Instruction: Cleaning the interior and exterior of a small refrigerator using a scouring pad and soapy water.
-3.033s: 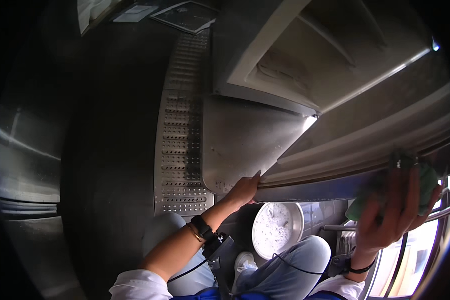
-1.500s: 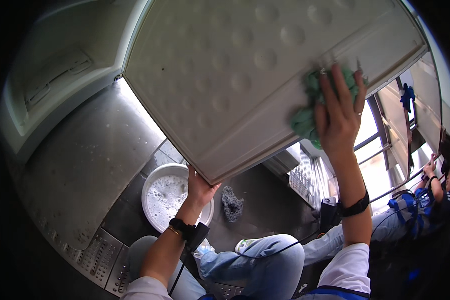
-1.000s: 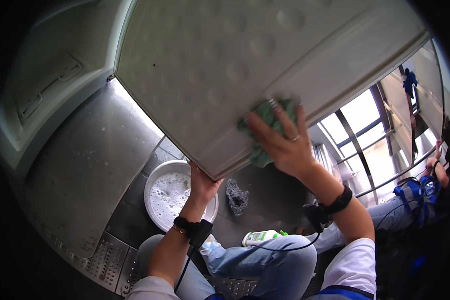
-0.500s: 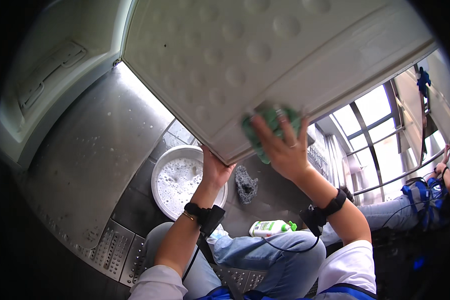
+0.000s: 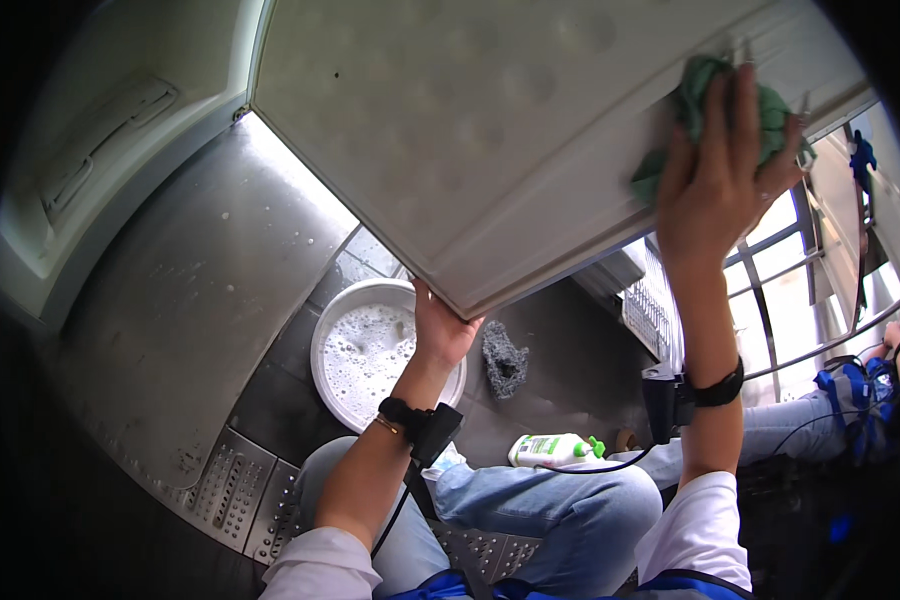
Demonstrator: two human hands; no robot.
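Observation:
A large white door panel (image 5: 450, 150) with rounded dimples slants across the upper part of the view. My left hand (image 5: 444, 325) grips its lower corner, the fingers partly hidden behind the edge. Against the panel's right side, near its long edge, my right hand (image 5: 715, 205) presses a crumpled green cloth (image 5: 705, 90). The cloth bunches under and between my fingers. Below my left hand stands a white basin (image 5: 322, 375) of foamy water, and a grey mesh scrubber (image 5: 505, 360) lies on the dark floor beside it.
A white bottle with a green pump (image 5: 555, 450) lies on its side by my knee. A metal sheet (image 5: 210, 290) and a perforated drain grate (image 5: 232, 490) are at left, under a white cabinet part (image 5: 100, 140). Another person (image 5: 850, 400) sits at far right.
My right hand has slid the green cloth up and to the right along the panel. My left hand keeps its hold on the corner. The view has shifted slightly.

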